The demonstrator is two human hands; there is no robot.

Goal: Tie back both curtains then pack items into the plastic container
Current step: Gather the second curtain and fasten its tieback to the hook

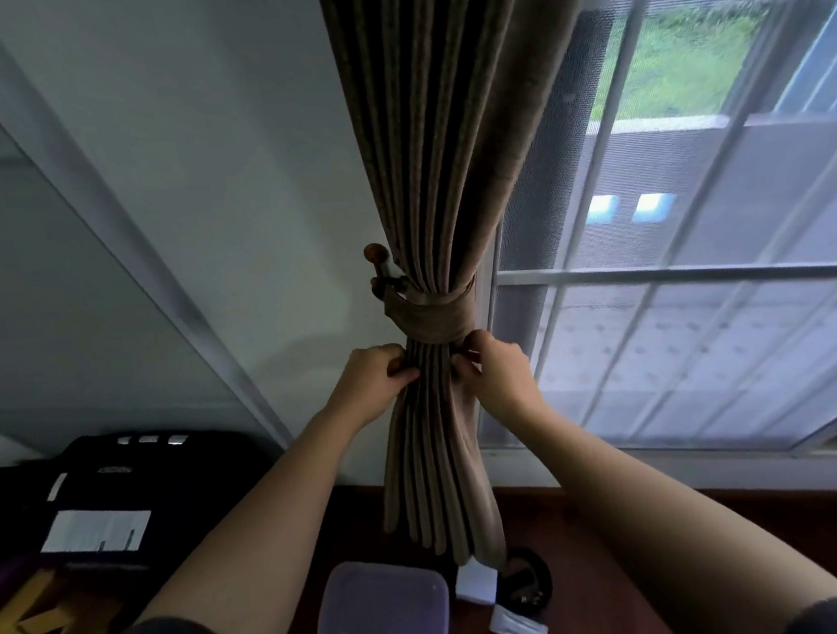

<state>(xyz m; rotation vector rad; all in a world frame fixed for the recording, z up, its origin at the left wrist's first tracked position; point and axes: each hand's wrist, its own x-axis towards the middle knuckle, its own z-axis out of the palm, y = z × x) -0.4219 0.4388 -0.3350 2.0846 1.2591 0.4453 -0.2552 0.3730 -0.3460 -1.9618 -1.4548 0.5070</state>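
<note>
Two bare hands work at a brown curtain [441,159] gathered at the left side of a window [712,286]. The left hand [376,378] curls its fingers round the folds on the curtain's left edge, just under the fabric tie-back [437,315]. The right hand [496,368] pinches the folds on the right edge at about the same height. The tie-back wraps the bunched cloth and runs to a wooden wall hook [379,269] just to its left. Below the band the cloth hangs in pleats toward a dark wooden surface [612,554]. On that surface, near the hem, lies a plastic container [383,612] with its lid on. Just right of it are a small white box [478,581], a black round object [529,579] and a white packet [519,629]. A black bag [113,483] sits by the wall at far left.
</note>
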